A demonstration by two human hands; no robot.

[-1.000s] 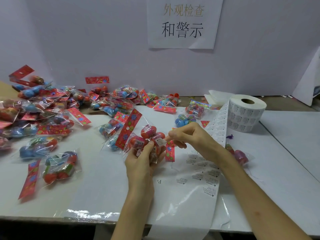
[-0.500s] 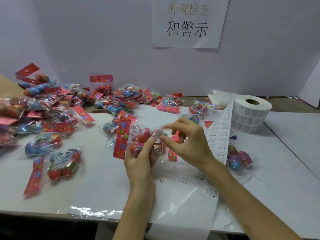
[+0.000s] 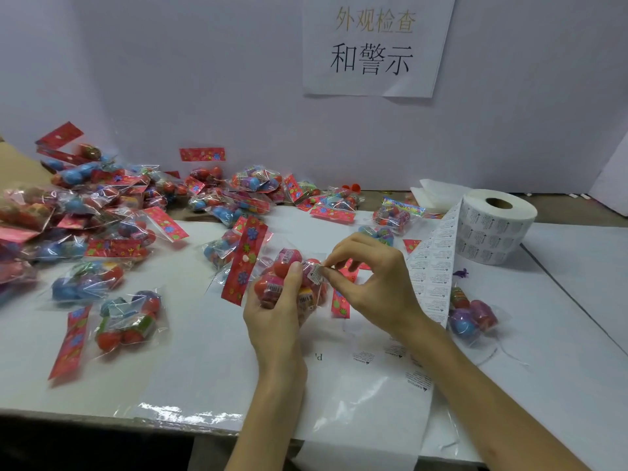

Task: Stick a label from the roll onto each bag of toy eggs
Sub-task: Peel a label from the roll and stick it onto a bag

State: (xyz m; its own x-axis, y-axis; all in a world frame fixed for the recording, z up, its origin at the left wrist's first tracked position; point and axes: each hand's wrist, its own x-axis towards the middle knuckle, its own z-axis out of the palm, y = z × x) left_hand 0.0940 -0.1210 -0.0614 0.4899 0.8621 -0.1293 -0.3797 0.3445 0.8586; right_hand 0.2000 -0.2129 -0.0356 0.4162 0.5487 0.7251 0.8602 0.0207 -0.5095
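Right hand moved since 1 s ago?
Yes. The right hand, pinching a label, has shifted slightly left, away from the roll, toward the bag in the left hand.

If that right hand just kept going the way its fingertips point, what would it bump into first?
Probably the bag of toy eggs gripped by the left hand: the right hand pinches a label, pointing leftward at it. Whether the label touches the bag is unclear.

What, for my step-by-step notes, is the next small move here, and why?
Probably press the label flat onto the bag. The right hand pinches it right at the bag gripped by the left hand, and one edge seems not yet stuck down.
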